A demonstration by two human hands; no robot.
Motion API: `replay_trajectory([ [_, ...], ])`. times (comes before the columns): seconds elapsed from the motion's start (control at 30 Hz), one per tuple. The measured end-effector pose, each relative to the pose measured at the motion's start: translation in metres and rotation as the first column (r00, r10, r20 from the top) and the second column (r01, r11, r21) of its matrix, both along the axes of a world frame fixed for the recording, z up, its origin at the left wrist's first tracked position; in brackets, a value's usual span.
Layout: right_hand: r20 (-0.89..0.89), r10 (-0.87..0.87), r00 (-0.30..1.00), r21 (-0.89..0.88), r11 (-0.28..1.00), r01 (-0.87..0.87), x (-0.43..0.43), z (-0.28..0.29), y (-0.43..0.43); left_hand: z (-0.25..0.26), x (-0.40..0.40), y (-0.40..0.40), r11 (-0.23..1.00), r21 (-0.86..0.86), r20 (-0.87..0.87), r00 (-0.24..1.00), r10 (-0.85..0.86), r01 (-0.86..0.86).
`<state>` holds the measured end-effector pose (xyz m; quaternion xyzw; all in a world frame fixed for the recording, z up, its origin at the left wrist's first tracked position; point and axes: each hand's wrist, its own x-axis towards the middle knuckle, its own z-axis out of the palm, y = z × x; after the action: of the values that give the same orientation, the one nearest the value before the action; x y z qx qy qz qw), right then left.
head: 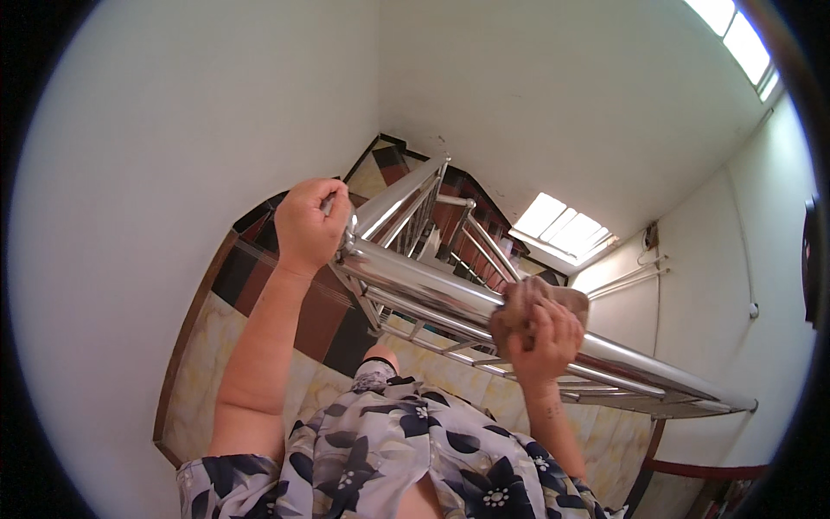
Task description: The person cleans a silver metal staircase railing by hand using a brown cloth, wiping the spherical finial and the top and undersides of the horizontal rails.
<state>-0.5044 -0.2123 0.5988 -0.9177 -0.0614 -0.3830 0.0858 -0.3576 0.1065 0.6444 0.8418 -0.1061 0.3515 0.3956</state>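
Note:
A polished stainless-steel handrail [421,280] runs from a corner joint at the left down to the right wall. My left hand [310,224] is curled around the metal at that corner, where a bit of shiny steel shows between thumb and fingers. Farther along the rail, my right hand [545,334] grips a brown cloth [570,305]. The cloth is bunched over the top of the tube and drapes down its near side. Thinner steel bars [447,347] lie below the handrail.
Beyond the rail, another sloping steel handrail [405,188] flanks stairs with black and red-brown tiles [392,174]. Marbled tile floor [207,353] lies around me. White walls [194,97] enclose the stairwell, with a bright window [564,227] low on the far one. A cable [739,233] hangs at right.

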Motion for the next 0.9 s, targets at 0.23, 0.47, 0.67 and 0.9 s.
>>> replay_trajectory([
  [0.23,-0.167,0.306,0.937,-0.053,0.946,-0.318,0.055,0.009,0.107,0.006,0.001,0.0,0.997,0.04,0.09,0.993,-0.074,0.07],
  [0.47,-0.188,0.38,0.905,-0.196,0.889,-0.414,0.09,0.013,0.167,0.008,0.0,-0.001,0.995,0.043,0.112,0.99,-0.09,0.086],
  [0.67,-0.24,0.42,0.875,-0.106,0.885,-0.454,0.095,0.012,0.167,0.007,0.0,0.003,0.992,0.097,0.039,0.995,-0.088,0.084],
  [0.9,-0.159,0.423,0.892,0.008,0.904,-0.427,0.058,0.016,0.116,0.001,0.002,0.005,0.994,0.071,0.055,0.995,-0.085,0.081],
])
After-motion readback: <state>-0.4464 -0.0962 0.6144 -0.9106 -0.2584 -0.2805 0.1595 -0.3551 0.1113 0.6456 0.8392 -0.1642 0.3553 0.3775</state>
